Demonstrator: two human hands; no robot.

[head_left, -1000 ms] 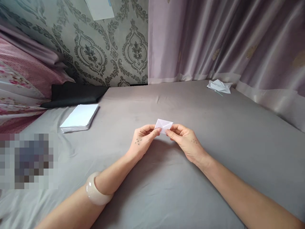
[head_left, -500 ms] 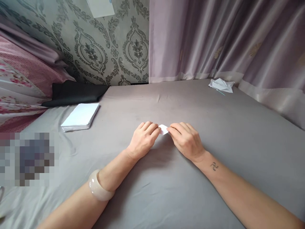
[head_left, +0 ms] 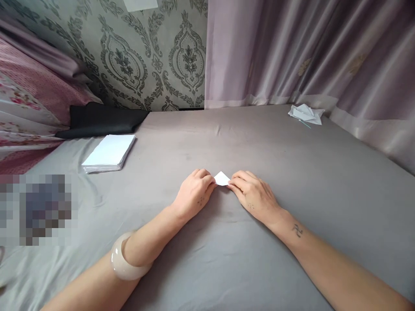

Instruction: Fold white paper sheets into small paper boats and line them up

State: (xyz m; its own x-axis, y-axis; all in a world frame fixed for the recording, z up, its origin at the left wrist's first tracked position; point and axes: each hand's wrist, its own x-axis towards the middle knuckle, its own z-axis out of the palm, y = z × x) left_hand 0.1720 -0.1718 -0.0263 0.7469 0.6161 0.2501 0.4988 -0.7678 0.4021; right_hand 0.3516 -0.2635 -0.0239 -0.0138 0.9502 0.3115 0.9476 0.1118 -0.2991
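A small piece of white paper (head_left: 222,178) shows between my two hands, its visible part coming to a point at the top. My left hand (head_left: 196,193) pinches its left side between thumb and fingers. On the other side, my right hand (head_left: 254,194) grips the right edge in the same way. Both hands are low over the grey sheet, and the fingers hide the paper's outer parts. A pale bangle (head_left: 125,259) circles my left forearm.
To the left lies a stack of white paper (head_left: 108,150), with a folded black cloth (head_left: 103,120) behind it. Several folded white papers (head_left: 306,114) lie at the far right beside a thin greenish stick (head_left: 304,124). A purple curtain (head_left: 259,52) hangs at the back.
The paper has turned from a slanted shape to one with its point upward. Both hands have rolled slightly and lowered a little, still pinching its sides. The view has shifted slightly.
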